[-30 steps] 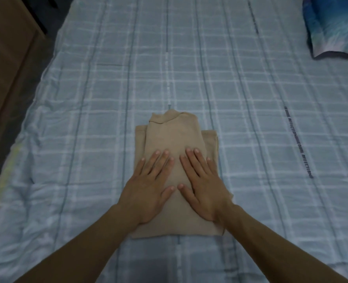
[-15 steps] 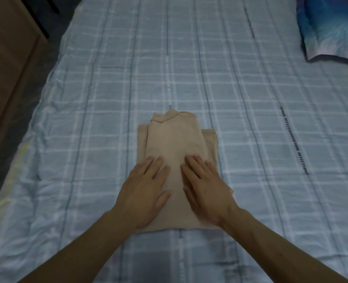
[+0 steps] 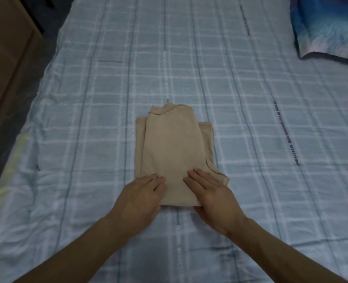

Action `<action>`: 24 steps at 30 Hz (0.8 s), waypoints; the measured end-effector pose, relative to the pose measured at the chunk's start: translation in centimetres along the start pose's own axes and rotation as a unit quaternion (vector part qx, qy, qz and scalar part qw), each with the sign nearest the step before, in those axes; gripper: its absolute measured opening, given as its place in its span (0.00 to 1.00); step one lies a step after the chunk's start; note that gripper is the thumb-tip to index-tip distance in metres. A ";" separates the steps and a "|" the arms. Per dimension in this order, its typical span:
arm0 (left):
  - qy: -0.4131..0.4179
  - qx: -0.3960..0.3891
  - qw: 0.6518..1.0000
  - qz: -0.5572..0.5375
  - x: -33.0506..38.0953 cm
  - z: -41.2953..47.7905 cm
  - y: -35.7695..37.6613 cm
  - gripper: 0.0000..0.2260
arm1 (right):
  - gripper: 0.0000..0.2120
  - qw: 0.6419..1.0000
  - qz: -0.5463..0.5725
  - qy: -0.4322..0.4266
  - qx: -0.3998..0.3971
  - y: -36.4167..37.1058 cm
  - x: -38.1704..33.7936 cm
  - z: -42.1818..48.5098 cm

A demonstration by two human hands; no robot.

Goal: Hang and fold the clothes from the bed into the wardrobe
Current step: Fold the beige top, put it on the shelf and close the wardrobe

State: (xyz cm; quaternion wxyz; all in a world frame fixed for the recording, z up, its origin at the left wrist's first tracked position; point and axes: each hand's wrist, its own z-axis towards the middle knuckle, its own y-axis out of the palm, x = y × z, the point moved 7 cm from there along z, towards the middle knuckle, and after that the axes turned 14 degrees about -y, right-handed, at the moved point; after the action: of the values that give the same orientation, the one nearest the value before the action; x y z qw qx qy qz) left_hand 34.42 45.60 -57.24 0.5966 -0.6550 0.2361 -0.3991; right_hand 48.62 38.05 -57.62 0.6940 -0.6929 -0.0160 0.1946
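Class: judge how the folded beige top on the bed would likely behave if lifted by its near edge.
Probably floppy: the folded beige top is thin cloth lying flat in soft layers, so it would likely droop and unfold unless supported underneath. It looks light for its size. Pushed, it would likely bunch rather than slide cleanly on the wrinkled bedsheet.

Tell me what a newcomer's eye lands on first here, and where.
A folded beige garment lies mid-bed on the pale blue checked sheet, the one warm colour there. The left hand and right hand rest on its near edge, side by side. A bright blue pillow shows at the top right corner.
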 end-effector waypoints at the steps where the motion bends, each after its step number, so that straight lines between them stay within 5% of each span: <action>1: 0.000 0.027 0.999 -0.018 0.1 -0.2 -0.6 0.25 | 0.33 1.000 0.007 0.001 0.021 -0.5 0.0 0.0; 6: -0.018 0.040 0.993 -0.107 0.2 -1.5 -2.1 0.17 | 0.22 0.999 0.043 -0.013 0.010 -2.3 -0.4 -0.2; 12: -0.019 -0.130 0.978 -0.161 2.7 -5.4 -2.9 0.03 | 0.13 0.980 0.148 -0.026 -0.133 -3.3 -3.8 -3.8; 14: -0.005 -0.144 0.977 -0.156 4.0 -6.3 -3.8 0.09 | 0.11 0.970 0.167 -0.038 -0.172 -3.8 -4.6 -4.5; 20: -0.054 0.009 0.990 -0.127 3.0 -3.8 -7.1 0.03 | 0.09 0.987 0.134 0.013 -0.087 -7.0 -2.7 -2.0; 24: -0.091 0.065 0.989 -0.099 1.5 -1.3 -7.6 0.12 | 0.07 0.993 0.096 0.060 -0.038 -8.0 -1.3 0.1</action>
State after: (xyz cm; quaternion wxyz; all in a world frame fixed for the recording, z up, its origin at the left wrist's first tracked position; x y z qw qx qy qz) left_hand 32.94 44.99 -49.53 0.6144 -0.6685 0.0885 -0.4097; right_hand 49.39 38.03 -49.60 0.6451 -0.7276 0.0850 0.2174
